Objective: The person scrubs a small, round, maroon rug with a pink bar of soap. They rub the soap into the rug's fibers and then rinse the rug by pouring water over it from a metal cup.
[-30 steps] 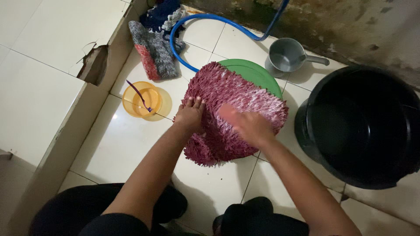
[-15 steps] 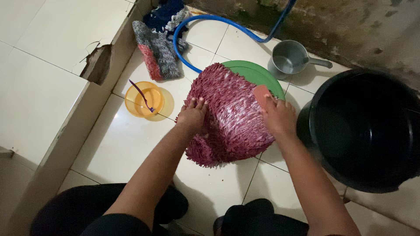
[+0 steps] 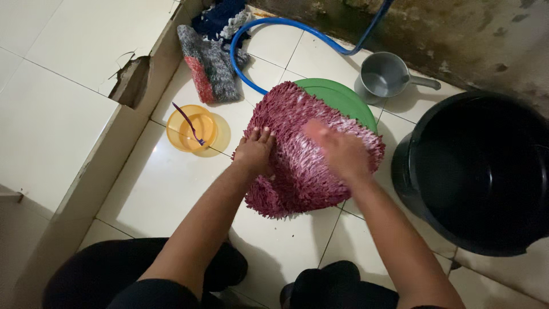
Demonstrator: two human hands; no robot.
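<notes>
Half a second ago the right hand (image 3: 337, 150) sat at the far right edge of the red shaggy mat (image 3: 311, 146), holding a pinkish block; now it has swept back toward the mat's middle and is blurred with motion, so whether its grip is spread or pressed around anything cannot be told. The left hand (image 3: 254, 151) has not shifted: it lies flat on the mat's left edge, fingers together, pressing the pile down. The mat itself is draped over a green basin (image 3: 343, 97), which shows only behind it.

The floor (image 3: 166, 183) is glossy white tile. Left of the mat stands an orange bowl (image 3: 191, 129) with a purple spoon (image 3: 191, 123) in it; beyond that lies a grey-and-red cloth (image 3: 209, 68) beside a blue hose (image 3: 286, 28). Behind the mat is a grey dipper (image 3: 386, 74), and to its right a large black bucket (image 3: 486, 171). A stained wall (image 3: 457, 34) runs behind them.
</notes>
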